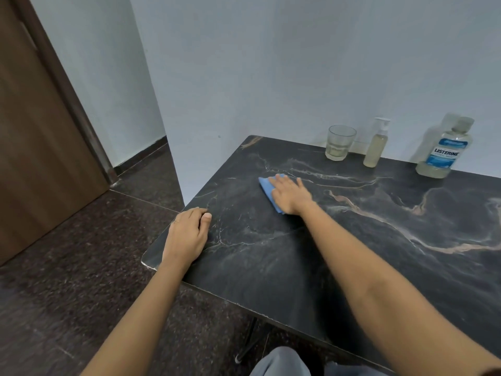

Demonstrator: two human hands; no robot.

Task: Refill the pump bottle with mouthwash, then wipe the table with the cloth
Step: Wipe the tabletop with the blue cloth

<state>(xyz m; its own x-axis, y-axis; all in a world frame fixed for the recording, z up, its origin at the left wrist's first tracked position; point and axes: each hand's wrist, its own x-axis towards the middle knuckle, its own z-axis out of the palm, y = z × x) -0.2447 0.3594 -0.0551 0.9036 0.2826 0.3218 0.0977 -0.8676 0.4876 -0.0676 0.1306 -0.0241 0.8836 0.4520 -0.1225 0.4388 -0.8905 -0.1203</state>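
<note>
The right hand [290, 195] presses flat, fingers spread, on the blue cloth [267, 191] on the dark tabletop [352, 253]; the left hand [187, 234] curls over its edge.

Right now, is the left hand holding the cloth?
No, the right hand presses the cloth on the table; the left hand grips its edge.

**Room to move on this table, quick rundown**

The back edge is the crowded bit. A glass [340, 143], the pump bottle [376, 147] and the mouthwash bottle [442, 150] stand in a row near the wall [271, 77], with the widest gap between the two bottles. The right hand [291, 195] lies flat on the cloth [267, 189], its forearm crossing the table [352, 253]. The left hand [187, 234] rests, fingers curled, at the left edge. The broad stretch right of the forearm is open.
</note>
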